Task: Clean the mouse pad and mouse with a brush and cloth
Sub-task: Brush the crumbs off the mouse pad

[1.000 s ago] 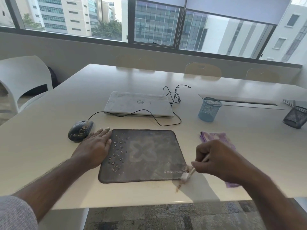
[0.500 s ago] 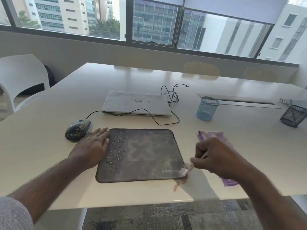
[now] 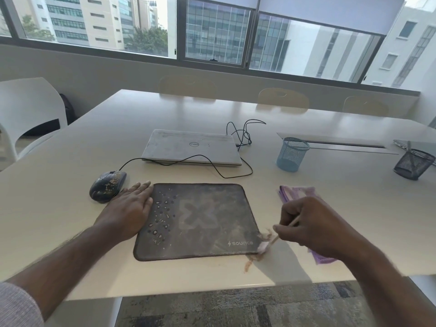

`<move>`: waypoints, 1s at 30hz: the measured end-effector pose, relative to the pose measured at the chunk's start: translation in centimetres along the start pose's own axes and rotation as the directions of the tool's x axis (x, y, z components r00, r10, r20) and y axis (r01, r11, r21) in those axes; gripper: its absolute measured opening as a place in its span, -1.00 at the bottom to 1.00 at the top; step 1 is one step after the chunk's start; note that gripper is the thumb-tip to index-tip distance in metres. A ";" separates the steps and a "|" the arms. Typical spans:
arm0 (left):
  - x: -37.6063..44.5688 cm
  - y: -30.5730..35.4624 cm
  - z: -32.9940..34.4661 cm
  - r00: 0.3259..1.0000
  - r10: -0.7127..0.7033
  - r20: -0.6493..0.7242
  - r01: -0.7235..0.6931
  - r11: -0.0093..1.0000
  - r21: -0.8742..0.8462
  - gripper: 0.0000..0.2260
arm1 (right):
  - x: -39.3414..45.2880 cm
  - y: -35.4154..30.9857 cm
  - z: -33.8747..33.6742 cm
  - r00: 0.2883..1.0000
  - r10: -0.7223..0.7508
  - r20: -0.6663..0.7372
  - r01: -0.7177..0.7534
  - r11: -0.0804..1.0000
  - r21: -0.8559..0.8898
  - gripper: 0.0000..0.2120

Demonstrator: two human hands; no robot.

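A large pale table point(image 3: 306, 199) fills the view, its near edge running just below the work area. A white chair point(image 3: 28, 107) stands at its far left corner. A closed grey laptop point(image 3: 191, 147) lies flat toward the centre of the table, with a black cable point(image 3: 212, 165) trailing across its front edge and looping to its right.

The dark mouse pad point(image 3: 200, 220) lies flat near the table's front edge, directly before the laptop. Its surface is dusty, with scattered pale specks along the left part and a faded X mark in the middle. The left hand point(image 3: 129, 208) lies flat with straight fingers, palm down, on the table against the pad's left edge, fingertips overlapping the pad's far left corner.

The right hand point(image 3: 311, 223) is curled round the thin handle of a brush point(image 3: 271, 241), gripping it; the bristle end touches the table at the pad's near right corner. A smear of brownish debris point(image 3: 250, 260) lies on the table just beside that corner.

A folded purple cloth point(image 3: 297, 192) lies to the right of the pad, partly hidden beneath the right hand. The black mouse point(image 3: 107, 185), spotted with pale grime, sits just left of the left hand. A blue mesh cup point(image 3: 291, 154) and a black mesh cup point(image 3: 414, 165) stand further right
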State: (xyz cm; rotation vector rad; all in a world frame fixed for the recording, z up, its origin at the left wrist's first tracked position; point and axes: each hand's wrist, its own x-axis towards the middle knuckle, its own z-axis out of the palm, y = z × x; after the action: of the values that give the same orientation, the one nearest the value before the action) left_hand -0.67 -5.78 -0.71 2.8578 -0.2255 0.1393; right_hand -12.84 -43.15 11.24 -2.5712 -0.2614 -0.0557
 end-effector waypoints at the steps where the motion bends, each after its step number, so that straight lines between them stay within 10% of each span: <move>1: 0.0 0.0 0.0 1.000 0.001 0.000 -0.001 1.000 0.001 -0.53 | 0.0 -0.1 -0.2 0.999 -0.016 -0.028 0.017 1.000 0.015 -0.73; 6: 0.1 -0.1 0.0 1.000 0.006 0.009 -0.006 1.000 0.005 -0.52 | 1.4 -0.1 1.0 0.974 -0.069 -0.215 0.092 0.991 0.095 -0.77; 15: 0.1 -0.1 0.1 1.000 -0.001 0.004 0.001 1.000 -0.009 -0.53 | 0.1 0.4 -0.3 0.998 0.002 -0.060 -0.001 1.000 0.012 -0.67; 22: 0.0 0.0 0.0 1.000 0.001 0.004 -0.001 1.000 0.000 -0.53 | 1.7 0.6 1.3 0.957 -0.027 -0.289 0.031 0.999 0.008 -0.74; 30: -0.1 0.1 0.0 1.000 0.001 -0.004 -0.001 1.000 -0.004 -0.53 | -0.1 -0.2 0.3 0.999 0.022 -0.050 -0.030 0.987 -0.160 -0.68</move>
State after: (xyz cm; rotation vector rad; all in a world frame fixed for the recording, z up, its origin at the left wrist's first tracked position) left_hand -0.76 -5.81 -0.69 2.8531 -0.2259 0.1444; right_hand -12.96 -42.81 11.07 -2.7294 -0.2134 -0.1336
